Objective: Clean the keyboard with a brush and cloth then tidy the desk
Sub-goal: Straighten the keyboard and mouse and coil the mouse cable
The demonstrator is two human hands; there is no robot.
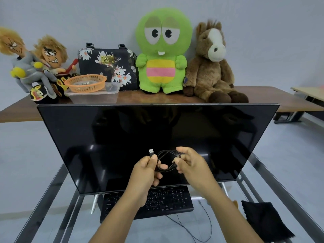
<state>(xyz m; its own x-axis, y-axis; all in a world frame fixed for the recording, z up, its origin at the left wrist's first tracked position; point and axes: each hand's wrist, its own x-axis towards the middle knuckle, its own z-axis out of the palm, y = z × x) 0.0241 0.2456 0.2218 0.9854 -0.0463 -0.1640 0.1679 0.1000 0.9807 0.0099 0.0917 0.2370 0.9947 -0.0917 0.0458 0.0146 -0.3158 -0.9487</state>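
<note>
Both my hands are raised in front of the dark monitor (122, 137), holding a coiled black USB cable (166, 161). My left hand (147, 172) pinches the cable just below its silver plug (151, 152), which points up. My right hand (191, 165) grips the right side of the coil with thumb and fingers. Below my arms the black keyboard (168, 199) lies flat on the glass desk (52, 199), partly under the monitor's lower edge. A black cloth (264, 220) lies on the desk at the right. I see no brush.
A loose part of the cable (206, 223) trails over the glass near the keyboard's right end. Behind the monitor a wooden table (289, 102) carries plush toys, a floral bag (107, 65), an orange basket (85, 83) and a clear plastic box (94, 95).
</note>
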